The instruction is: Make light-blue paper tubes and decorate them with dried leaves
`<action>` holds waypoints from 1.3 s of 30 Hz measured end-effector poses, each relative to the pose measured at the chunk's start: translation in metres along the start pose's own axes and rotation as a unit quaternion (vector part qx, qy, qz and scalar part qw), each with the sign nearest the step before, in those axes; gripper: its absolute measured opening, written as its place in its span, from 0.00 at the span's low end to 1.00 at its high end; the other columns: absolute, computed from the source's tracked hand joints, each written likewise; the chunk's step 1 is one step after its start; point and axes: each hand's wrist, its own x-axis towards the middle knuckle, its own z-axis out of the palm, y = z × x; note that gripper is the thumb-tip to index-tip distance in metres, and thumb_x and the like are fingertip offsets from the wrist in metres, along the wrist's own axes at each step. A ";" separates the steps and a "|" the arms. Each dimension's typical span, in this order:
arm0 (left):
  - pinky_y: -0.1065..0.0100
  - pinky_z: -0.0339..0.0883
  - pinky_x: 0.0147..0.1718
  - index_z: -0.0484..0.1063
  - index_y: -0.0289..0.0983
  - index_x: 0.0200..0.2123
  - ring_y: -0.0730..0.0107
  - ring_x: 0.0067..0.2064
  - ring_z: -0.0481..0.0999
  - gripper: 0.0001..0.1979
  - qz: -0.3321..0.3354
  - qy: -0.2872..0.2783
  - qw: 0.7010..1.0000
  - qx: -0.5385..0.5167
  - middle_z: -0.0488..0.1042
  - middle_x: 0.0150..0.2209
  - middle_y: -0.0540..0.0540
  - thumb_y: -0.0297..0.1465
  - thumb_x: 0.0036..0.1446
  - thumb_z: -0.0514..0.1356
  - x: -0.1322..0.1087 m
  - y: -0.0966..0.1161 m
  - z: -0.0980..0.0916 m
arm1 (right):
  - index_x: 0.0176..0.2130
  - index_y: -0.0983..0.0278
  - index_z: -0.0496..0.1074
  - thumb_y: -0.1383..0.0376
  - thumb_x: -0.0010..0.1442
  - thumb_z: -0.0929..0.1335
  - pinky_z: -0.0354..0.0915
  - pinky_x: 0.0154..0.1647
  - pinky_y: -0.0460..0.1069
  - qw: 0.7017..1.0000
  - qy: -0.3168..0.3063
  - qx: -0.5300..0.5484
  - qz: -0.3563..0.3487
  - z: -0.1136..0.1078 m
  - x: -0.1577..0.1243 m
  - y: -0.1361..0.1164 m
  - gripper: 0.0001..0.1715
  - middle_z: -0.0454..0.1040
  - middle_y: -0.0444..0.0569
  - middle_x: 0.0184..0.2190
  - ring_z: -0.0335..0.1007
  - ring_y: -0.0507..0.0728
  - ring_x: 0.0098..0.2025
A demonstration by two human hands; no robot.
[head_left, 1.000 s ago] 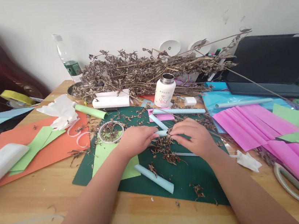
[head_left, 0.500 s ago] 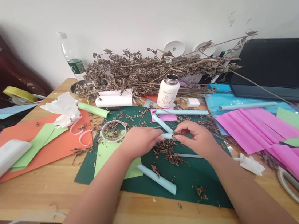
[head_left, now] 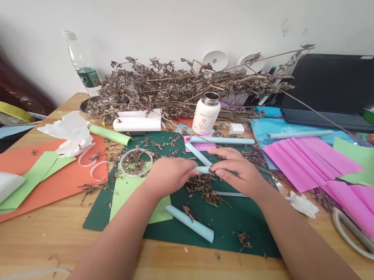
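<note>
My left hand (head_left: 171, 175) is closed round one end of a light blue rolled paper tube (head_left: 202, 169), held level above the green mat. At the tube's other end is my right hand (head_left: 237, 172), fingers apart, one fingertip against a dark bit of dried leaf in the opening. Crumbled dried leaves (head_left: 211, 196) lie just below both hands. Behind the held tube, another blue tube (head_left: 198, 154) slants across the mat. Nearer to me rests a further blue paper tube (head_left: 190, 223) with leaf bits on it.
Dried leafy stems (head_left: 166, 85) pile up along the wall. In front of them stands an open white bottle (head_left: 206, 113). Scissors (head_left: 360, 239) and pink paper (head_left: 313, 160) lie on the right. A tape ring (head_left: 138, 174) sits on green paper; orange paper (head_left: 55, 185) is at left.
My right hand's fingers have spread from a pinch at the tube's end. My left hand keeps its hold on the tube. The whole view has shifted slightly.
</note>
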 end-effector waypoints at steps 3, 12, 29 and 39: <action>0.73 0.55 0.23 0.65 0.42 0.36 0.70 0.32 0.71 0.15 -0.007 -0.001 1.000 -0.010 0.72 0.30 0.52 0.38 0.56 0.41 0.000 -0.001 0.000 | 0.37 0.59 0.70 0.65 0.54 0.60 0.49 0.53 0.58 0.999 -0.053 -0.010 0.003 -0.005 -0.001 0.002 0.12 0.56 0.47 0.53 0.48 0.59 0.55; 0.72 0.59 0.28 0.65 0.42 0.39 0.68 0.36 0.71 0.16 -0.021 -0.015 0.999 -0.046 0.72 0.36 0.51 0.38 0.56 0.40 0.001 -0.005 0.000 | 0.46 0.58 0.64 0.64 0.54 0.60 0.52 0.51 0.59 0.993 -0.120 0.002 0.002 -0.004 -0.003 0.006 0.18 0.53 0.48 0.55 0.48 0.60 0.55; 0.73 0.58 0.29 0.65 0.42 0.38 0.70 0.35 0.70 0.17 -0.001 -0.043 0.998 -0.047 0.72 0.34 0.50 0.38 0.56 0.40 0.000 -0.005 -0.006 | 0.32 0.61 0.68 0.67 0.50 0.64 0.60 0.41 0.52 0.999 0.054 0.004 0.003 0.004 0.001 0.003 0.06 0.70 0.47 0.32 0.65 0.54 0.38; 0.73 0.59 0.31 0.65 0.41 0.39 0.70 0.37 0.70 0.17 -0.002 -0.026 0.997 -0.068 0.72 0.37 0.50 0.38 0.57 0.40 0.000 -0.006 -0.006 | 0.37 0.60 0.69 0.68 0.52 0.62 0.57 0.45 0.55 0.999 0.017 0.018 -0.038 -0.001 0.000 0.004 0.12 0.68 0.50 0.41 0.62 0.56 0.43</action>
